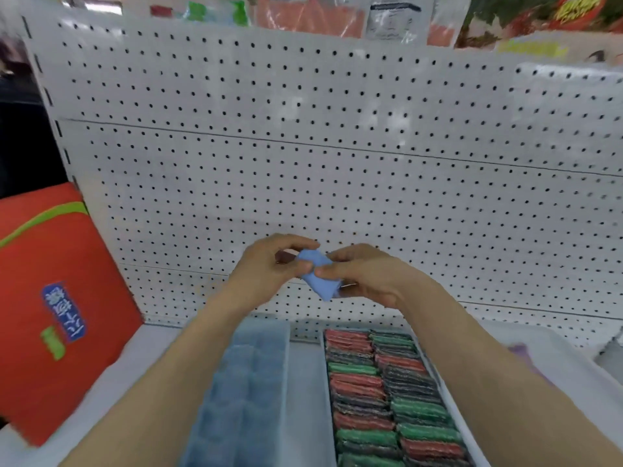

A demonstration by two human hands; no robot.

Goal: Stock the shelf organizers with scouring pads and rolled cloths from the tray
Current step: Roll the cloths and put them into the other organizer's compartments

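- A small light-blue cloth [318, 274], folded or rolled into a short block, is held up in the air in front of the white perforated metal back panel [337, 156] of the shelf, above the shelf organizers.
- The left hand [269, 264] grasps the upper left end of the blue cloth, thumb and fingers curled round it.
- The right hand [367, 276] grasps the lower right end of the same cloth, thumb on the near face and fingers curled behind it.
- The two hands nearly meet over the cloth; both bare forearms run down toward the bottom edge of the view.
- Below the back panel and under the left forearm stands a clear plastic organizer bin [286, 382] filled with rolled blue cloths [249, 382] in rows; motion blur softens their outlines.
- Just to the right of that bin, also at the foot of the back panel, a second clear plastic organizer [445, 382] holds flat scouring pads [377, 392] in red, green and dark grey, standing on edge in two packed columns.
- To the left of the back panel leans a large red fabric bag [50, 298] with a green stripe and a blue label with white characters.
- Above the back panel hang blurred packaged goods [310, 15] in orange, green and white wrapping.
- The white shelf surface [141, 358] runs along the foot of the back panel, under both organizers and the red bag.
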